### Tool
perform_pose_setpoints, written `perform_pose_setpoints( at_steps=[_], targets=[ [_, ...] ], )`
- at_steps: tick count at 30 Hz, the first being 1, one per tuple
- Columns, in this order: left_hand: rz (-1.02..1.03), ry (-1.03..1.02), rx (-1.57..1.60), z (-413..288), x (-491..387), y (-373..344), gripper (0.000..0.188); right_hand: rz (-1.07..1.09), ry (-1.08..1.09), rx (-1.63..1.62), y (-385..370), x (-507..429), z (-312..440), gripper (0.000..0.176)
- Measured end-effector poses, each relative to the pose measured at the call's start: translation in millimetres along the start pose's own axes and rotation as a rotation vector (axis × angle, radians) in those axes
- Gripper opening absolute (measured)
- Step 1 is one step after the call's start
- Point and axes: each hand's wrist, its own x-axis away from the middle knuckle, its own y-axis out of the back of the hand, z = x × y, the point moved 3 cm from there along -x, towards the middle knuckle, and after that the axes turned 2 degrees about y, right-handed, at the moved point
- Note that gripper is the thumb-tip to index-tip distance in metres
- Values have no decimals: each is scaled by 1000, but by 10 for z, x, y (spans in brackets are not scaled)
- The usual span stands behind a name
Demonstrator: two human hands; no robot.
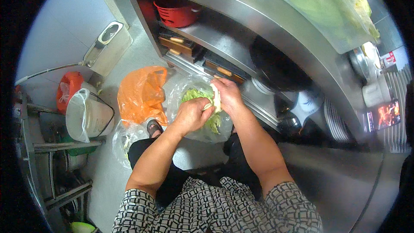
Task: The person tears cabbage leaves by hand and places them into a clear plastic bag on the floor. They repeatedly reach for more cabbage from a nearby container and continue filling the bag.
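Observation:
My right hand (228, 94) grips a pale piece of leafy vegetable (216, 97), which looks like lettuce or cabbage. Close against it, my left hand (192, 115) pinches the piece's lower end between thumb and fingers. Both hands are over a clear plastic bag (176, 95) that stands open on the floor between my feet. Green leaves (193, 94) lie inside that bag, partly hidden by my hands. An orange plastic bag (140, 92) is to the left of it. Nearer my left foot, a second clear bag (124, 142) contains some pale scraps.
A white bucket (92, 115) and a red container (68, 90) stand at the left beside a metal rack (64, 147). Ahead are steel shelves (213, 38) with a red basket (177, 14). Stacked plates (334, 119) and a lit phone (383, 116) are at the right, below a leaf-filled plastic bag (318, 9).

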Motion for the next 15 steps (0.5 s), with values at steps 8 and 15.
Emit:
perform_pose_setpoints(
  at_steps=[8,15],
  targets=[
    [7,-80,201,165,-103,-45,29,23,-18,-156,190,-109,24,22],
    [220,62,165,332,-60,165,26,620,483,835,-2,165,326,21]
  ],
)
